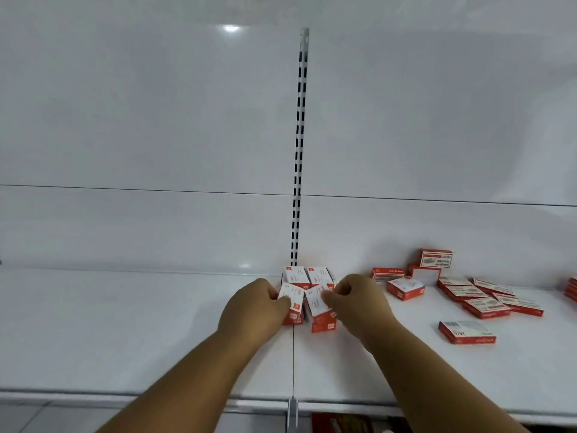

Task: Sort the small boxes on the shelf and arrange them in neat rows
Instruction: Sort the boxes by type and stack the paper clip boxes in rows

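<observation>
Small red-and-white boxes sit mid-shelf near the back wall, by the base of the slotted upright (pixel 299 145). Two back boxes (pixel 307 275) stand side by side against the wall. In front, the left hand (pixel 256 303) pinches a tilted box (pixel 293 295), fingers curled round its left edge. The right hand (pixel 356 300) pinches another tilted box (pixel 315 301), thumb and fingers on its right edge. Both held boxes rest atop lower boxes (pixel 324 323), approx. touching each other. To the right, well apart, loose boxes (pixel 487 296) lie scattered flat w/ a few leaning on the wall; one single box (pixel 466 332) lies nearer the front. White shelf (pixel 125 323) has a centre seam.
</observation>
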`<move>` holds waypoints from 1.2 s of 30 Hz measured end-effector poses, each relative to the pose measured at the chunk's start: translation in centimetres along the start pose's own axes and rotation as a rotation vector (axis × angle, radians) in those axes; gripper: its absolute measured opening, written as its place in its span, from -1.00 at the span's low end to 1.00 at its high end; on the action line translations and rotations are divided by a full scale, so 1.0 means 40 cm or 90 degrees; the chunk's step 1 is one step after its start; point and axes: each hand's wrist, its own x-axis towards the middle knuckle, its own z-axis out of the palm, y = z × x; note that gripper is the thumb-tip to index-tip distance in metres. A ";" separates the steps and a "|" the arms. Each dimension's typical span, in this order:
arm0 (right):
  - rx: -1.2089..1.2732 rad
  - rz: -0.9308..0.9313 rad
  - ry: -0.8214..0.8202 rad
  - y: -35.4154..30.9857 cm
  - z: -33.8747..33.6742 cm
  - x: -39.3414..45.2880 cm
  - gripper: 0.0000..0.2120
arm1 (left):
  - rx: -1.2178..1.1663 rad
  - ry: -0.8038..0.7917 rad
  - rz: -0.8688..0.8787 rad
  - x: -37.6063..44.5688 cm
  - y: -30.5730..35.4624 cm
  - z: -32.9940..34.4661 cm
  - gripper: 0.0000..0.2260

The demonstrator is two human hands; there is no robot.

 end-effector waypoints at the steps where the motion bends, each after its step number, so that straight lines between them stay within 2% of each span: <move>1: -0.045 -0.006 0.004 -0.001 0.003 0.000 -0.80 | -0.002 -0.014 0.010 0.003 -0.006 -0.001 -0.82; 4: -0.127 -0.011 0.018 -0.020 0.003 -0.001 -0.78 | 0.003 -0.023 0.041 0.011 -0.008 -0.014 -0.77; 7: -0.169 -0.019 0.039 -0.041 0.007 -0.006 -0.81 | 0.034 0.024 0.053 0.023 0.000 -0.018 -0.78; 12: -0.155 -0.049 0.090 -0.039 0.007 -0.017 -0.85 | 0.032 0.084 0.143 0.011 0.024 -0.012 -0.79; 17: -0.151 -0.105 0.154 0.009 -0.040 -0.016 -0.86 | -0.010 0.011 0.245 -0.005 0.094 0.033 -0.84; 23: -0.151 -0.107 0.191 0.126 -0.157 0.000 -0.88 | -0.006 -0.063 0.358 -0.032 0.231 0.123 -0.89; 28: -0.177 -0.089 0.197 0.242 -0.279 0.044 -0.91 | 0.013 -0.116 0.360 -0.017 0.358 0.211 -0.87; 31: -0.175 -0.081 0.190 0.308 -0.346 0.087 -0.93 | 0.018 -0.101 0.347 0.005 0.451 0.265 -0.86; 34: -0.156 -0.061 0.149 0.368 -0.403 0.148 -0.92 | 0.030 -0.088 0.296 0.043 0.533 0.326 -0.77; 36: -0.141 -0.051 0.129 0.397 -0.435 0.196 -0.83 | 0.030 -0.073 0.240 0.074 0.574 0.362 -0.72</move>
